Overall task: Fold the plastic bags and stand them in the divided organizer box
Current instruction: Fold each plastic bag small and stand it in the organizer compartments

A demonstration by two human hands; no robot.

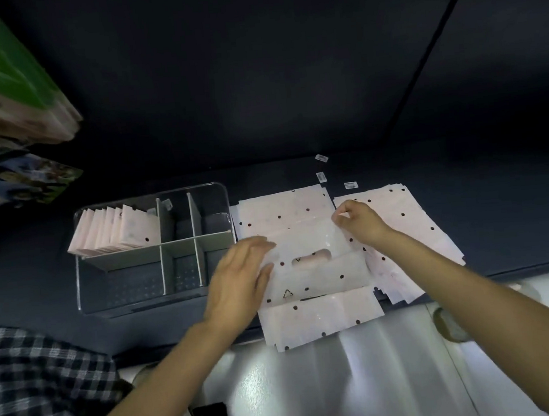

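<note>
Lying flat on the dark table (pixel 296 170), partly folded: pale pink polka-dot plastic bag (pixel 307 261) with a cut-out handle slot, top panel doubled over toward the near edge; sitting on more flat bags of the same print (pixel 283 207), lowest one overhanging the table's near edge.

Pressing down on the bag's left edge: left hand (pixel 239 279), fingers straight and together, palm down, gripping nothing.

Pinching the bag's far right corner: right hand (pixel 359 220), thumb and fingertips curled onto the plastic, forearm crossing over a loose stack of unfolded bags (pixel 409 226) fanned out to the right.

Sitting just left of the work area, touching or nearly touching the flat bags: clear divided organizer box (pixel 159 302) with white dividers; standing on edge in its far-left compartment, leaning left: row of folded bags (pixel 114 232); holding no bags as far as visible: the other compartments.

Lying beyond the bags near the back of the table: three small white labels (pixel 321 176).

Showing at lower left: checked sleeve or shirt (pixel 33 374); blurring at upper left: stack of green-topped printed packs (pixel 5 97), contents unreadable.
</note>
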